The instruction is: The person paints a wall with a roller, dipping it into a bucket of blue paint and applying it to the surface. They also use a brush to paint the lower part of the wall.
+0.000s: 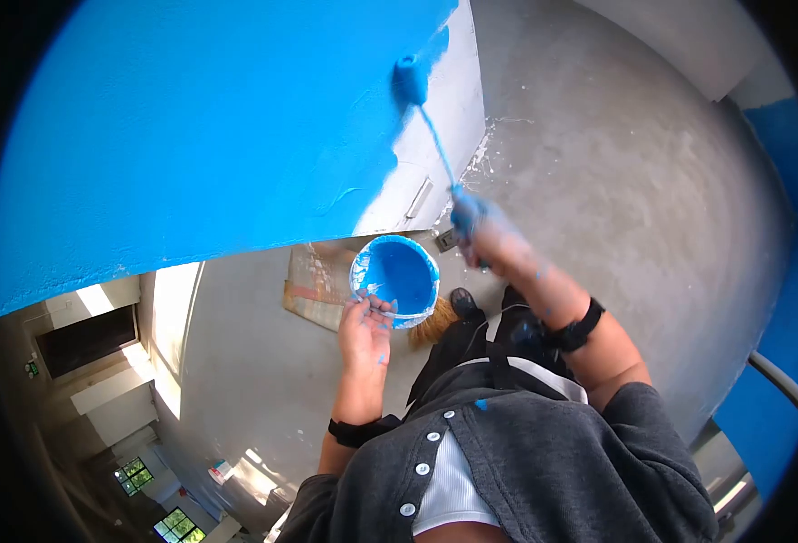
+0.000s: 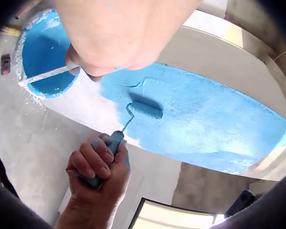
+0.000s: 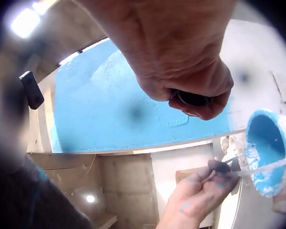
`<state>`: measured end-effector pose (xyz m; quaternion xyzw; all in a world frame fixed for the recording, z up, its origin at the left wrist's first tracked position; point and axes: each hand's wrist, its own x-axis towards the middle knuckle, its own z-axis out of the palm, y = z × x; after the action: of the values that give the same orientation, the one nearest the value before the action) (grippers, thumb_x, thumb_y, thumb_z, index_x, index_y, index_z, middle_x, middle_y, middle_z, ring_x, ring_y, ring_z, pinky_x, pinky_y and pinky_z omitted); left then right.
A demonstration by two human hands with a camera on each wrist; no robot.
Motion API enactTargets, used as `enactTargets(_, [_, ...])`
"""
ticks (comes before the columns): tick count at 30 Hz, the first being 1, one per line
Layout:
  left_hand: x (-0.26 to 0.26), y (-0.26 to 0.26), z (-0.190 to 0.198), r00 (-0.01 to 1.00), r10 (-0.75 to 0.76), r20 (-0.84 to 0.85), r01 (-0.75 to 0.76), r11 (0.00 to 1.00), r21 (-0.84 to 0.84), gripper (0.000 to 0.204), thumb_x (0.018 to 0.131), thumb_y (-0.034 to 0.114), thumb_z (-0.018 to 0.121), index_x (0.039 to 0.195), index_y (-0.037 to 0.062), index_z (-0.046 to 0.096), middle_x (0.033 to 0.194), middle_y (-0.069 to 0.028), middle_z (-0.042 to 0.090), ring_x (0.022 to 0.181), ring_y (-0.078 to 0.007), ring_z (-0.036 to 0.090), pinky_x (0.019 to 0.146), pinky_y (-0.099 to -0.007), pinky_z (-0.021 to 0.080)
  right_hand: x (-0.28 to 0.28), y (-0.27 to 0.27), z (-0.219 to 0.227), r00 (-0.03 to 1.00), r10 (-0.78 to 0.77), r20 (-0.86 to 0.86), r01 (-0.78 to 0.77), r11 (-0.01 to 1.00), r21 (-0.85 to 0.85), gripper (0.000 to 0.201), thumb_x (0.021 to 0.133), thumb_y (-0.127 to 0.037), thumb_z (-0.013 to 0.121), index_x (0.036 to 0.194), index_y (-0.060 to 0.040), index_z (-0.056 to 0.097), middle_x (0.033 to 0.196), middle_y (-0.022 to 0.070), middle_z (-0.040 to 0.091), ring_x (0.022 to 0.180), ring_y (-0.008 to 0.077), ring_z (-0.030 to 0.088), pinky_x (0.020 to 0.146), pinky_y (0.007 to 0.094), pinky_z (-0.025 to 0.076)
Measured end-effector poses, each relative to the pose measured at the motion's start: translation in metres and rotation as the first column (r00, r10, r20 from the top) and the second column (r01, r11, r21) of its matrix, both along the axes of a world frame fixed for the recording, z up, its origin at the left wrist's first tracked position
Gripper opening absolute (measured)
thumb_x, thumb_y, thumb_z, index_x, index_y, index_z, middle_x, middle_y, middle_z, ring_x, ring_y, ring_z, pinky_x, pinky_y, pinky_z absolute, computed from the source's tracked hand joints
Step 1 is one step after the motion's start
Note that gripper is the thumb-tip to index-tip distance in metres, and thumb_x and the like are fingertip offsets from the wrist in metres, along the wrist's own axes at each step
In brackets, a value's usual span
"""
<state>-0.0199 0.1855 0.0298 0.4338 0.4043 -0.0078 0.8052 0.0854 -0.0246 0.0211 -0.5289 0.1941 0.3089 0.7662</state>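
Note:
My right hand (image 1: 494,240) grips the handle of a paint roller (image 1: 410,83), whose sleeve is coated in blue. The roller lies against the wall (image 1: 191,136) near the ragged edge where blue paint meets white. In the left wrist view the roller's handle (image 2: 115,142) shows between my curled fingers, with its bent wire frame reaching to the wall. My left hand (image 1: 365,330) holds a paint-smeared bucket (image 1: 437,288) by its bail handle (image 2: 45,75). Blue paint coats the inside of the bucket, which hangs in front of me below the roller.
On the floor behind the bucket lies a flat, paint-spotted sheet (image 1: 313,294), with broom bristles (image 1: 433,326) beside my shoe. White splashes mark the concrete floor (image 1: 589,154) along the wall's foot. At right are another blue wall (image 1: 793,299) and a pipe (image 1: 782,378).

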Motion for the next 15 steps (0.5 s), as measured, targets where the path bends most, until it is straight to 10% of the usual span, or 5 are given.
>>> enactTargets(4, [0.001,-0.010,0.004,1.000,-0.010,-0.001,0.010,1.000,0.016,0.020,0.082,0.003,0.039,0.102,0.0035,0.041,0.074,-0.0080,0.048,0.068,-0.0198,0.050,0.082,-0.0438,0.042,0.083,-0.047,-0.010,0.999,-0.029,0.031,0.032,0.996,-0.087,0.046,0.087,-0.049,0.035,0.074,-0.0049,0.041,0.054,0.0014,0.038,0.039,0.0115,0.037,0.036,0.0280,0.035])
enactTargets(7, [0.004,-0.014,0.005,1.000,-0.010,-0.013,0.011,0.999,0.036,0.020,0.082,0.003,0.038,0.102,0.0036,0.041,0.074,-0.0080,0.048,0.068,-0.0198,0.050,0.082,-0.0440,0.042,0.047,-0.022,-0.017,0.994,0.048,0.098,-0.030,0.984,-0.173,0.052,0.086,-0.053,0.035,0.075,-0.0027,0.044,0.053,0.0043,0.041,0.041,0.0132,0.044,0.036,0.0287,0.036])
enactTargets(10, [0.011,-0.017,0.007,0.999,0.001,-0.036,0.000,1.000,0.026,0.019,0.082,0.003,0.039,0.100,0.0042,0.041,0.074,-0.0078,0.048,0.068,-0.0198,0.050,0.082,-0.0442,0.042,-0.011,0.013,-0.051,0.933,0.225,0.281,-0.111,0.923,-0.369,0.062,0.085,-0.051,0.037,0.086,0.0080,0.055,0.077,0.0297,0.056,0.080,0.0414,0.056,0.077,0.0454,0.041])
enactTargets(15, [0.014,-0.027,0.010,1.000,0.009,-0.020,-0.009,1.000,0.018,0.018,0.082,0.004,0.040,0.099,0.0058,0.042,0.073,-0.0062,0.049,0.069,-0.0199,0.050,0.082,-0.0444,0.042,0.078,-0.054,-0.018,0.991,0.017,0.131,0.011,0.977,-0.211,0.047,0.087,-0.050,0.036,0.071,-0.0062,0.041,0.051,0.0017,0.039,0.034,0.0118,0.037,0.031,0.0272,0.032])
